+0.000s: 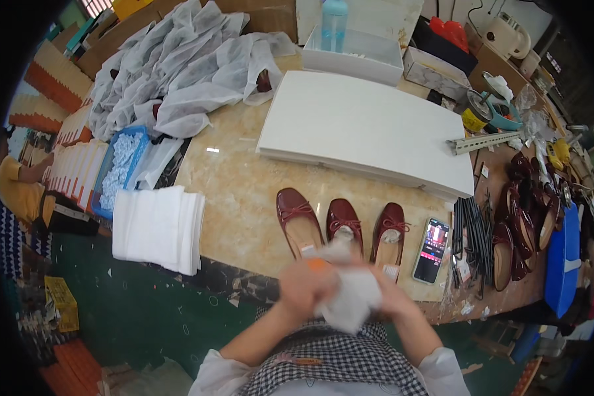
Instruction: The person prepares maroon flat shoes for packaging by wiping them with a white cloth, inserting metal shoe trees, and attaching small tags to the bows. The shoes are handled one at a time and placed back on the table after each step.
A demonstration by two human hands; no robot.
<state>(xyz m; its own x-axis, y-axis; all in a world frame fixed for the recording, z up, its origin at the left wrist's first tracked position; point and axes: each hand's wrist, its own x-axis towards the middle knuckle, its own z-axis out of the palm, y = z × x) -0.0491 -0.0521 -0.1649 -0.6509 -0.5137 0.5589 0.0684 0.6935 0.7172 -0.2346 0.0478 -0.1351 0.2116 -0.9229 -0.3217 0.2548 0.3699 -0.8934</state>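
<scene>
In front of my checked apron, both hands are close together around a crumpled white tissue-like sheet (351,305). My left hand (305,288) looks closed on the sheet's left side, with a small orange patch by its fingers. My right hand (395,296) grips the right side; motion blurs its fingers and the sheet partly hides them. Just beyond the hands, three dark red flat shoes with bows stand in a row: a left one (290,202), a middle one (342,212) and a right one (392,218). Pale stuffing shows inside the middle and right shoes.
White folded cloths or sheets (153,228) lie left, beside a blue basket (142,140) of crumpled paper. White wrapped bundles (178,72) heap far left. A long white box (369,122) stands behind the shoes. Right are a phone (432,251), black rods (472,237) and more red shoes (513,218).
</scene>
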